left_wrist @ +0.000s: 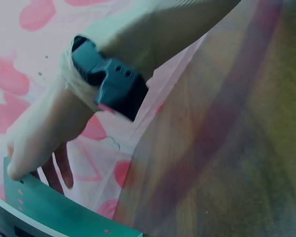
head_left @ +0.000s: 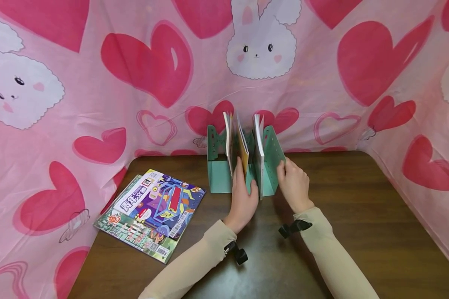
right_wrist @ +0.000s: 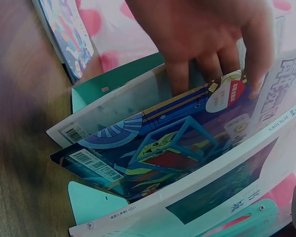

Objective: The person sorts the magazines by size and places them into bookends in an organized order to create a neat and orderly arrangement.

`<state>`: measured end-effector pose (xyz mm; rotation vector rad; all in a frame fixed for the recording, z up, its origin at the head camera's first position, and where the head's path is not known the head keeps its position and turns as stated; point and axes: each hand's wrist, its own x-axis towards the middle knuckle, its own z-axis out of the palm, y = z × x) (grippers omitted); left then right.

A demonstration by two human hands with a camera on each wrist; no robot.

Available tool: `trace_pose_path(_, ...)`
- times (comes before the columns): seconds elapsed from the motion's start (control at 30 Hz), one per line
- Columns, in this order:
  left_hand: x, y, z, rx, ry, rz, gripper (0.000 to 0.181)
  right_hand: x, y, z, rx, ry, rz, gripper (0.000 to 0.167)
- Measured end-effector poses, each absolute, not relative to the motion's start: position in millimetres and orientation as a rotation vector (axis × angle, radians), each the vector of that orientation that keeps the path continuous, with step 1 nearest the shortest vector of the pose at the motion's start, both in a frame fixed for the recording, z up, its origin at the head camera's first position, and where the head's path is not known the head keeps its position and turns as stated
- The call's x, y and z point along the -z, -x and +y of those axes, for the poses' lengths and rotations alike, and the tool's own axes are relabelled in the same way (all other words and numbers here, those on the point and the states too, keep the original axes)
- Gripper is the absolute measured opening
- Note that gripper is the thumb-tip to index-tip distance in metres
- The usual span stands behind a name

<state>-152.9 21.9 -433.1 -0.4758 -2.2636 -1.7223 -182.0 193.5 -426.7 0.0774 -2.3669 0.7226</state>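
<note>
A green bookend rack [head_left: 218, 176] stands at the back of the table with several magazines upright in it. My left hand [head_left: 243, 203] reaches in from the front. Its fingers lie along one side of a purple-blue magazine [right_wrist: 163, 143] and its thumb lies on the other, pinching it. My right hand [head_left: 294, 182] grips the front edge of the rack's right side panel [head_left: 272, 158]. A white-covered magazine [head_left: 259, 153] stands between the hands, apart from the left thumb. Another magazine [head_left: 229, 143] leans left of the left fingers. In the left wrist view, my right hand [left_wrist: 44, 133] holds the green panel.
Two overlapping magazines lie flat on the brown table left of the rack, a purple one [head_left: 164, 203] over a greenish one [head_left: 134, 232]. A pink cloth [head_left: 209, 91] with hearts and rabbits hangs behind and beside the table. Each wrist wears a black camera.
</note>
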Motion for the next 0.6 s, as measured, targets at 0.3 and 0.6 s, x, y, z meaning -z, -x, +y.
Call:
trace_pose_path(0.3, 435, 130, 4, 1.711, 0.588, -2.321, 0.078, 425, 182, 193, -0.730, -0.075, -2.381, 0.029)
trace_pose_path(0.6, 439, 116, -9, 1.720, 0.626, -2.353, 0.077, 426, 181, 194, -0.741, -0.067, -2.389, 0.028)
